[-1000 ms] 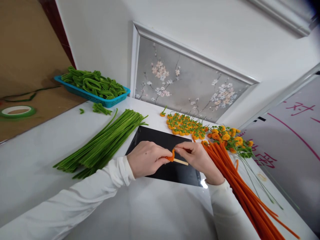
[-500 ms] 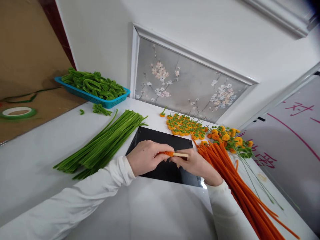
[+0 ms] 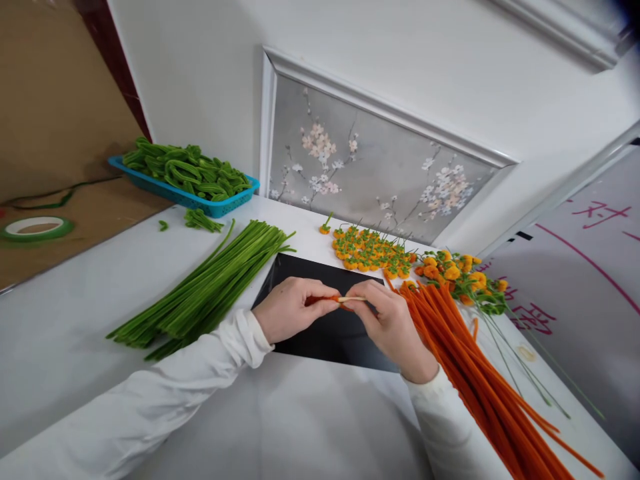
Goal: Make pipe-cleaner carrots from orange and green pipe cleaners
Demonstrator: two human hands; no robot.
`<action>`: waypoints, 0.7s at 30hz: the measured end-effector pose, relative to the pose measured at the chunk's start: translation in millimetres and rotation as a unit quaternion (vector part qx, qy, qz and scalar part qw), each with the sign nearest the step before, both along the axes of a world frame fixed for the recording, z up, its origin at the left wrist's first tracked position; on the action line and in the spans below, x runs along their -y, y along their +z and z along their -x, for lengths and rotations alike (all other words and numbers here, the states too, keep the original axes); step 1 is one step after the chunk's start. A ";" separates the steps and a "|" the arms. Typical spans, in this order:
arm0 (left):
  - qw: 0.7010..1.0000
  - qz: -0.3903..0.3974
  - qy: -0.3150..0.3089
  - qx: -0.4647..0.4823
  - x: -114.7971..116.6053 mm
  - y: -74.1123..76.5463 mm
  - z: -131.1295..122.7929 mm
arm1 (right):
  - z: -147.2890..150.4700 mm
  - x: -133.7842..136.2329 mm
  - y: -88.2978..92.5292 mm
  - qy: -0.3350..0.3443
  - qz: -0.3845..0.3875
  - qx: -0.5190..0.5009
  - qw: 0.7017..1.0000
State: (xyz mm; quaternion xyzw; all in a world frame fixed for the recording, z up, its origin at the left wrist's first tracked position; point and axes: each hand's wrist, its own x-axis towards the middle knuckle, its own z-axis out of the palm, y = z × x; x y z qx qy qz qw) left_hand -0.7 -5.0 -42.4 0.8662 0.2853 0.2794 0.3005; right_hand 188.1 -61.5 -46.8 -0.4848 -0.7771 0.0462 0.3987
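Note:
Above a black mat, my left hand is closed on an orange pipe cleaner wound around a thin wooden stick. The fingers cover most of the winding. My right hand pinches the bare, pale end of the stick, with fingertips close to those of the left. Loose orange pipe cleaners lie in a long bundle beside the right forearm. To the left of my left hand rests a bundle of green pipe cleaners.
A blue basket of bent green pieces stands at the back left, with green tape farther left. Small orange flowers sit in rows behind the mat. Stemmed flowers are piled at right. A framed picture leans behind.
My right hand has turned over the stick and now grips its end from above, nearer the left fingertips. Less of the orange winding shows. My left hand has barely moved.

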 end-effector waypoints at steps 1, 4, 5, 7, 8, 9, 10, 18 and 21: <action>1.000 -0.002 -0.003 0.002 0.0 0.6 -0.2 | 1.6 0.2 -0.3 0.001 -0.005 0.001 1.000; 1.000 0.003 -0.009 0.021 0.1 1.0 -0.9 | 4.8 0.2 -1.0 0.003 -0.013 -0.009 1.000; 1.000 0.009 -0.010 0.028 -0.1 0.9 -1.1 | 5.0 -0.1 -1.6 0.001 -0.013 -0.019 1.000; 0.999 0.019 -0.011 0.038 -0.9 0.9 -1.3 | 3.8 -1.1 -3.7 -0.001 -0.001 -0.055 0.998; 0.999 0.023 -0.008 0.043 -1.6 1.3 -1.0 | 2.5 -1.7 -4.9 -0.001 0.013 -0.072 0.997; 0.998 0.027 -0.002 0.049 -2.7 1.9 -0.6 | 0.9 -2.1 -6.2 0.001 0.031 -0.078 0.996; 0.998 0.030 0.008 0.058 -3.9 2.8 0.1 | -0.7 -2.3 -7.3 0.003 0.049 -0.069 0.996; 0.992 0.050 0.052 0.105 -16.0 9.1 9.3 | 6.8 5.1 -3.6 -0.044 0.018 0.160 0.986; 0.996 0.006 0.053 0.070 -17.0 7.6 10.6 | 13.3 9.9 2.2 -0.056 -0.029 0.239 0.969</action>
